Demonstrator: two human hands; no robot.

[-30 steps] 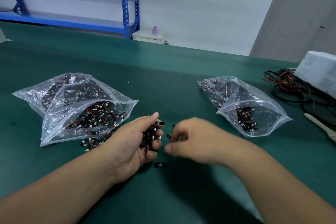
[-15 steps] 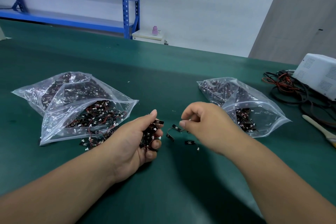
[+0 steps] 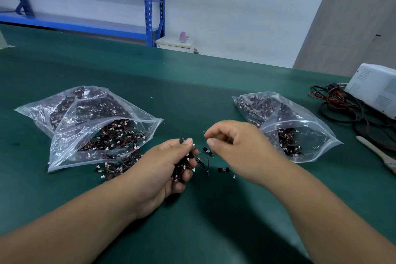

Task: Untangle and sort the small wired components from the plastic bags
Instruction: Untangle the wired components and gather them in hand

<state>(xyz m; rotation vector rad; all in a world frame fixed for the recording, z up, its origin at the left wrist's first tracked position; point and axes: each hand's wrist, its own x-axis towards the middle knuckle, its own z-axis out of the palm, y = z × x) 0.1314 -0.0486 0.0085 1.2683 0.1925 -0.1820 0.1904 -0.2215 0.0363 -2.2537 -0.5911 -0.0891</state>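
Even bright light — soft shadows, glare on bags [image 3: 102, 118], wide-angle bowing.

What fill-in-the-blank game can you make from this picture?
The ____ hand holds the bunch of wired components.
The table top is ____.
The shelf behind it is ____.
The white box stands on the table's ____ side.
Missing words: left, green, blue, right.

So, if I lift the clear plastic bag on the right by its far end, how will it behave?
Probably floppy: the clear plastic bag is thin, creased film sagging around its load. Its mouth gapes toward the person, so the small black wired components would likely slide out. They may come in clumps, since the wires look tangled.
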